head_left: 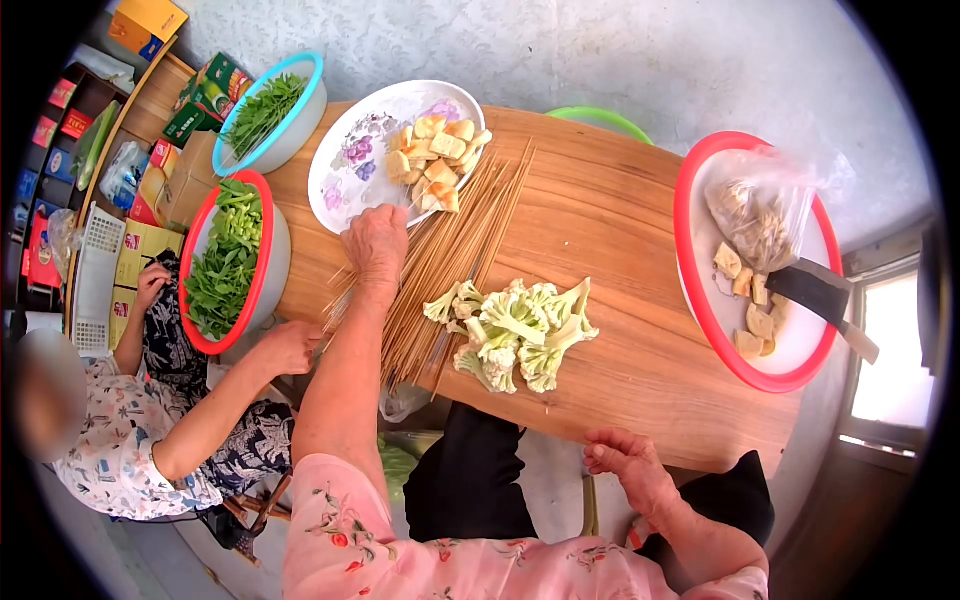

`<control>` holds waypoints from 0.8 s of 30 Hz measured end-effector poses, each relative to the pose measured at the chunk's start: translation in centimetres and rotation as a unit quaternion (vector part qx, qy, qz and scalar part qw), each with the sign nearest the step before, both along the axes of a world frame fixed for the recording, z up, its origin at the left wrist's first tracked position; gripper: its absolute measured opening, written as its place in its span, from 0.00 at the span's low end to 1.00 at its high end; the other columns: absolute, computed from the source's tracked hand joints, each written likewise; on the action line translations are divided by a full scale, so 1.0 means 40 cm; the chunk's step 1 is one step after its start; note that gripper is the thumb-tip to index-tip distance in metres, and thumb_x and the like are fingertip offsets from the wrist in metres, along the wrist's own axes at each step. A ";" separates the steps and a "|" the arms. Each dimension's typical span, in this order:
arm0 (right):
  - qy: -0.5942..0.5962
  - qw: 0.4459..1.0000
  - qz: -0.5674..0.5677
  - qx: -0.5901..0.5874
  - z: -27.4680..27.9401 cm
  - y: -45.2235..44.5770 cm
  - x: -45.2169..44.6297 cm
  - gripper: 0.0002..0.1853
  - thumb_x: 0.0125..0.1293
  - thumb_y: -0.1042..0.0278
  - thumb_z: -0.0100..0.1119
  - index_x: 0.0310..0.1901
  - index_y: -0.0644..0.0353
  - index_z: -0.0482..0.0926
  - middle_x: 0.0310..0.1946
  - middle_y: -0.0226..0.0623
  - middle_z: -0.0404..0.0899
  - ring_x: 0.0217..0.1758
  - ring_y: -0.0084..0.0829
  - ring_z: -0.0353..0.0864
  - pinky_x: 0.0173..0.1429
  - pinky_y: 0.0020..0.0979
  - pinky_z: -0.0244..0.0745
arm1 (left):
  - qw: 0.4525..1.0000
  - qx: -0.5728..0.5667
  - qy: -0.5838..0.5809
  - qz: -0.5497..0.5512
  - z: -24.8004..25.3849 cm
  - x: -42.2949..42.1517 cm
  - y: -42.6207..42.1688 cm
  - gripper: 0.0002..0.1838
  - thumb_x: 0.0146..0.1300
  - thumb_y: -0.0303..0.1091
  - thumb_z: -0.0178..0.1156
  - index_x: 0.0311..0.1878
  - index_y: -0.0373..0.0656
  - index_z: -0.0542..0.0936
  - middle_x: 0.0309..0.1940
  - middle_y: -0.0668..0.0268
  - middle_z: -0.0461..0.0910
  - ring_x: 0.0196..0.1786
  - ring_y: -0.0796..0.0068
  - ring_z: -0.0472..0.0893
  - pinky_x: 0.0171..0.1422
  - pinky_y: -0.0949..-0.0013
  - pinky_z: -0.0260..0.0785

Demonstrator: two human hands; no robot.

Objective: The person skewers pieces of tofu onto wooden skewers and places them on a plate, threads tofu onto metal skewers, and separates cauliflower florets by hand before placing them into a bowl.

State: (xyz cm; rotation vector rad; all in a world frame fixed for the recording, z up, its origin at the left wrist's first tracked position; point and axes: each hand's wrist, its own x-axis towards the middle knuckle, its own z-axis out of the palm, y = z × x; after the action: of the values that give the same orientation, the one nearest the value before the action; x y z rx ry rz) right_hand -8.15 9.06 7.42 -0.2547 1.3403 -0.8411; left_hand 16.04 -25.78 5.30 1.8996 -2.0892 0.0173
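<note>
- left hand is sitting at the plate, far edge of the tabletop; can't tell if it's gripping
- chunks are lying just beyond it, rightward
- skewers are running lengthwise toward the front edge
- right hand is hanging farther off, loosely curled, looking empty

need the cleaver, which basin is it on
The red-rimmed basin at the right end of the table: the cleaver lies across its rim; no other basin shows one.
</note>
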 end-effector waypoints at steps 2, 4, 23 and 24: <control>0.000 1.000 0.000 0.001 -0.001 0.002 0.001 0.14 0.62 0.72 0.56 0.48 0.67 0.75 0.33 0.32 0.79 0.37 0.23 0.77 0.43 0.25 0.73 | 0.999 -0.044 -0.014 -0.008 0.010 -0.007 0.010 0.13 0.57 0.45 0.56 0.30 0.45 0.79 0.31 0.62 0.78 0.42 0.60 0.75 0.47 0.55 0.62; 0.001 1.000 0.003 -0.004 -0.001 0.002 0.000 0.14 0.62 0.72 0.56 0.48 0.67 0.75 0.34 0.32 0.79 0.37 0.23 0.77 0.43 0.25 0.73 | 0.996 -0.088 -0.028 -0.017 0.011 -0.011 0.019 0.13 0.57 0.46 0.56 0.30 0.46 0.79 0.32 0.64 0.78 0.42 0.62 0.74 0.48 0.56 0.61; 0.002 1.000 -0.005 -0.002 0.015 -0.001 0.003 0.14 0.63 0.72 0.55 0.48 0.69 0.75 0.33 0.33 0.78 0.36 0.23 0.76 0.44 0.25 0.73 | 0.940 -0.235 -0.138 -0.203 0.020 -0.044 0.112 0.02 0.49 0.28 0.56 0.25 0.43 0.77 0.30 0.66 0.70 0.38 0.66 0.69 0.51 0.59 0.57; 0.010 1.000 0.004 -0.003 0.018 -0.004 0.004 0.14 0.62 0.73 0.56 0.48 0.69 0.75 0.34 0.34 0.78 0.36 0.24 0.76 0.44 0.26 0.73 | 0.937 -0.246 -0.132 -0.208 0.027 -0.050 0.118 0.02 0.49 0.28 0.56 0.25 0.43 0.77 0.30 0.66 0.70 0.38 0.66 0.69 0.52 0.59 0.57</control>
State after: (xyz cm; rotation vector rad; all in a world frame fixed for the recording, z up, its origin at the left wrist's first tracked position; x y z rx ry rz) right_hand -7.99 8.89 8.14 -0.2745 1.3542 -0.8382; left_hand 14.05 -21.05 6.37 1.1936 -2.3337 0.6665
